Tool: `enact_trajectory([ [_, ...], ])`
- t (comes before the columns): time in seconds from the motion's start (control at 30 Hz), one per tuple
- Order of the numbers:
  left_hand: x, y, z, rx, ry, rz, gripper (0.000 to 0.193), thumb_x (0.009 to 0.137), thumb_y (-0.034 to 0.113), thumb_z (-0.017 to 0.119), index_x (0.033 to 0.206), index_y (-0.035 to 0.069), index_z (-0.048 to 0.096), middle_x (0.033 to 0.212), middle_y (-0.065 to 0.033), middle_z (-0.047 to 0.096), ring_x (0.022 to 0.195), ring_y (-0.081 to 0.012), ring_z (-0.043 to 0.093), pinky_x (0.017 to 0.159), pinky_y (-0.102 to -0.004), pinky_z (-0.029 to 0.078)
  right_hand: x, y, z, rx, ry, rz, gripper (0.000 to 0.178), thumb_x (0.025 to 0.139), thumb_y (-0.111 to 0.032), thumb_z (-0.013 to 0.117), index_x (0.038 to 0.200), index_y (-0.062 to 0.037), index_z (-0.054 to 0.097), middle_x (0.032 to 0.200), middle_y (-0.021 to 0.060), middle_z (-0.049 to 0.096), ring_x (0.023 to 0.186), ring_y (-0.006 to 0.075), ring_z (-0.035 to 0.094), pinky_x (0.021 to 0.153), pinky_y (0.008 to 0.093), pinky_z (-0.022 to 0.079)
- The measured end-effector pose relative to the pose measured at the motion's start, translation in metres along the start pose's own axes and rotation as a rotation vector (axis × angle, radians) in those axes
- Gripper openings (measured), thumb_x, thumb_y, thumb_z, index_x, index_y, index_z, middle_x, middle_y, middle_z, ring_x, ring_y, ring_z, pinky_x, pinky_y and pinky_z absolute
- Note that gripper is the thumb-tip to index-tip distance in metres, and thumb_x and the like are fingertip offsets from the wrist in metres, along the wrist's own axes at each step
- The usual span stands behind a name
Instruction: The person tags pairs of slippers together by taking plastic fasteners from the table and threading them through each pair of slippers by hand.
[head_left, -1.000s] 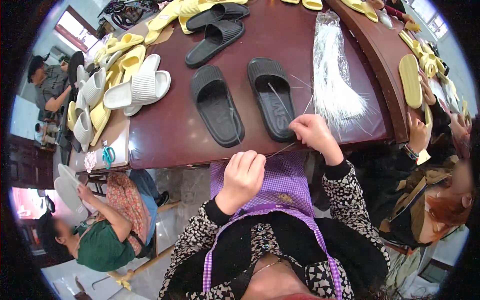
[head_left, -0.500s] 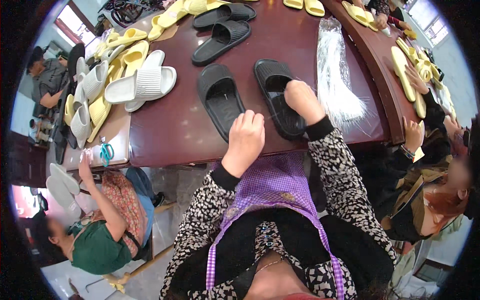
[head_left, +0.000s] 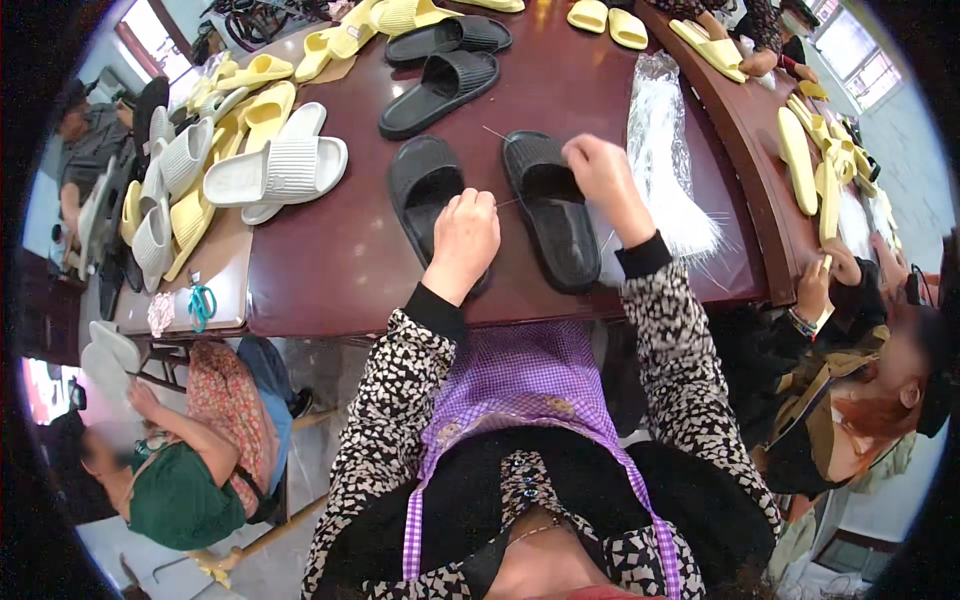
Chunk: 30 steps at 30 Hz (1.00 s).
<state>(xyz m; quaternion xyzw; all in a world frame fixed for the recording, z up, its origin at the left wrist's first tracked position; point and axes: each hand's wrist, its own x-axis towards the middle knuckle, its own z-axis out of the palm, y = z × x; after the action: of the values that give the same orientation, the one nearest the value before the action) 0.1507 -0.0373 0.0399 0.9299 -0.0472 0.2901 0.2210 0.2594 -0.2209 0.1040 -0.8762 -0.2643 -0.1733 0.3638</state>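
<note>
Pinching strand beside black slipper, table's near edge: left hand; right hand, finger grip unclear; gentle tension advisable.

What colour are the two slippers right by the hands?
Both the left slipper and the right slipper are black, best seen in the head view.
</note>
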Motion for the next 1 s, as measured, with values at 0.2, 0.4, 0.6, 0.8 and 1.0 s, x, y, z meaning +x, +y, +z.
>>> enact_trajectory([
  [0.2, 0.001, -0.005, -0.006, -0.028, 0.012, 0.078, 0.004, 0.081, 0.007, 0.06, 0.082, 0.004, 0.057, 0.082, -0.0116, 0.057, 0.081, -0.0308, 0.058, 0.072, -0.04, 0.048, 0.06, 0.037, 0.031, -0.15, -0.203, -0.06, 0.026, 0.08, -0.022, 0.061, 0.084, 0.0029, 0.067, 0.08, 0.0229, 0.064, 0.076, 0.0357, 0.064, 0.069, 0.039, 0.05],
  [0.4, 0.0, -0.01, -0.026, -0.028, 0.046, 0.183, 0.005, 0.077, 0.008, 0.062, 0.08, 0.005, 0.058, 0.081, -0.0094, 0.055, 0.08, -0.027, 0.057, 0.073, -0.0377, 0.047, 0.085, 0.012, 0.046, -0.319, -0.586, 0.029, 0.035, 0.075, -0.03, 0.066, 0.079, 0.0054, 0.066, 0.074, 0.0234, 0.063, 0.07, 0.0329, 0.063, 0.068, 0.0385, 0.049],
  [0.6, 0.005, -0.02, -0.032, -0.204, 0.039, 0.239, 0.006, 0.078, 0.005, 0.061, 0.081, 0.003, 0.056, 0.079, -0.01, 0.054, 0.079, -0.0284, 0.056, 0.072, -0.0376, 0.046, 0.09, 0.001, 0.057, -0.219, -0.77, 0.117, 0.03, 0.071, -0.025, 0.07, 0.081, 0.0034, 0.067, 0.074, 0.0159, 0.064, 0.071, 0.0248, 0.06, 0.068, 0.0354, 0.049],
  [0.8, 0.002, -0.026, -0.034, -0.281, 0.053, 0.179, 0.006, 0.077, 0.004, 0.061, 0.081, 0.003, 0.056, 0.079, -0.0105, 0.055, 0.079, -0.0294, 0.056, 0.071, -0.0378, 0.047, 0.095, -0.007, 0.08, 0.264, -0.604, -0.01, 0.013, 0.074, -0.008, 0.067, 0.082, 0.0018, 0.064, 0.071, 0.0073, 0.063, 0.066, 0.0146, 0.059, 0.061, 0.0288, 0.048],
  [1.0, 0.0, -0.023, -0.035, -0.329, 0.078, 0.147, 0.005, 0.077, 0.003, 0.06, 0.081, 0.002, 0.056, 0.08, -0.0108, 0.056, 0.08, -0.03, 0.056, 0.072, -0.039, 0.047, 0.099, -0.039, 0.109, 0.25, -0.657, -0.249, 0.009, 0.075, -0.005, 0.061, 0.084, -0.0033, 0.062, 0.077, 0.0127, 0.065, 0.074, 0.0265, 0.062, 0.068, 0.0344, 0.049],
])
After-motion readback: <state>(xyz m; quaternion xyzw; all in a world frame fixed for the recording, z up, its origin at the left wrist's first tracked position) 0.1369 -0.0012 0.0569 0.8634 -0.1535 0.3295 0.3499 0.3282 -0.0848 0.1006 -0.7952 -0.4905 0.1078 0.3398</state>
